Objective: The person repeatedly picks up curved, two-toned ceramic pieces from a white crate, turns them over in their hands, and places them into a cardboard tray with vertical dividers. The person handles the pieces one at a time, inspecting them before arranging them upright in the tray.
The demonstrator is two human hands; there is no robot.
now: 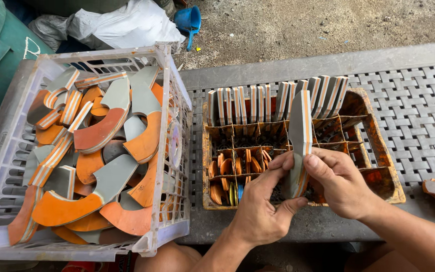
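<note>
Dozens of curved grey-and-orange pieces fill the white crate (174, 90) on the left, beside a rusty divided tray (373, 136) on the woven bench (419, 106), its back row packed with upright slabs (258, 103) and its small cells with discs (227, 166). Over the tray, the left hand (258, 211) and right hand (341, 184) together pinch one striped slab (300, 136) upright, fingers closed on its lower end.
</note>
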